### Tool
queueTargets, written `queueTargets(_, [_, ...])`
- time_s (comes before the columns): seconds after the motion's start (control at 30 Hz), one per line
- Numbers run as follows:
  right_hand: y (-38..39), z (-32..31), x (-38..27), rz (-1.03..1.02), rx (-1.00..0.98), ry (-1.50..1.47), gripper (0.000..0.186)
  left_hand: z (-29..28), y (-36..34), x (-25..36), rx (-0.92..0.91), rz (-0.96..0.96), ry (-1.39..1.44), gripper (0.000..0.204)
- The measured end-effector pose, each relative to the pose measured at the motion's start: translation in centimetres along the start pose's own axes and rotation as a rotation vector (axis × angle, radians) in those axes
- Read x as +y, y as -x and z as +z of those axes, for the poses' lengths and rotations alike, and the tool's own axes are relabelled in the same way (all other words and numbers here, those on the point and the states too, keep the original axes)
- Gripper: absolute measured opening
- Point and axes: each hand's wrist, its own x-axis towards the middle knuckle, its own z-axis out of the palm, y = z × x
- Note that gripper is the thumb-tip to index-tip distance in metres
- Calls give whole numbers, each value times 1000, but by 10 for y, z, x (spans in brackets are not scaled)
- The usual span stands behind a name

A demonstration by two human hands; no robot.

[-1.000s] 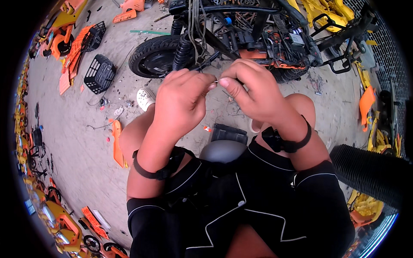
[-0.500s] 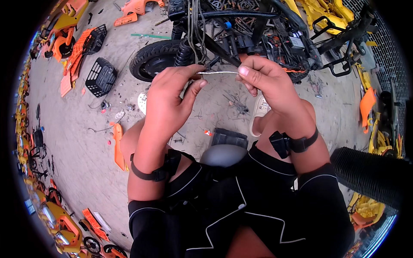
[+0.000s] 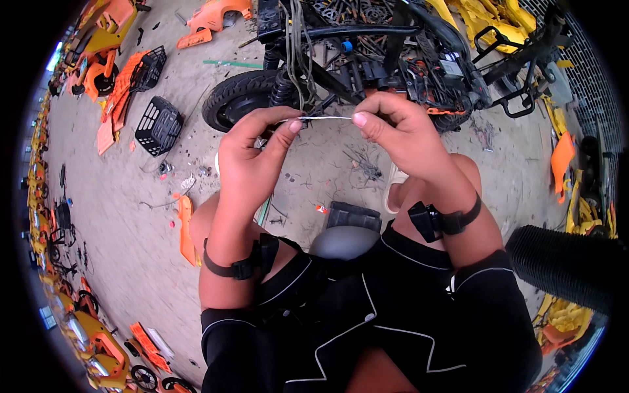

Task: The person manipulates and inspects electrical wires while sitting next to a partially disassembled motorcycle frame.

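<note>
A thin pale wire or cord (image 3: 327, 118) runs level and fairly straight between my hands. My left hand (image 3: 252, 157) grips one end between thumb and fingers, and my right hand (image 3: 400, 137) pinches the other by the thumb tip, its remaining fingers curled. Just beyond them is a partly stripped black scooter frame (image 3: 354, 59) with a tyre (image 3: 226, 101), a coiled spring shock and dark cables (image 3: 295, 46) hanging down from its top bar.
A black basket (image 3: 157, 124) and orange panels (image 3: 114, 105) lie at left, with scooters along the far left edge. Yellow panels (image 3: 498, 26) are piled at upper right. A grey rounded seat (image 3: 344, 242) is beneath me, and a black ribbed object (image 3: 557, 262) stands at right.
My hands have drawn apart from nearly touching, and a longer stretch of wire now shows between them. Since half a second ago both have shifted slightly left and lower.
</note>
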Motion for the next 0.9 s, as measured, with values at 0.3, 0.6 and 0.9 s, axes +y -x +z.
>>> queueTargets(0.3, [22,0,-9,-367,-46,833,15,-24,2,-9,-137,-119,-179,18])
queueTargets(0.6, [242,-146,-100,-138,570,1053,25,32,28,-6,-444,-15,-251,40])
queueTargets(0.9, [611,-134,205,1043,1126,523,37,57,29,-6,-539,55,-301,30])
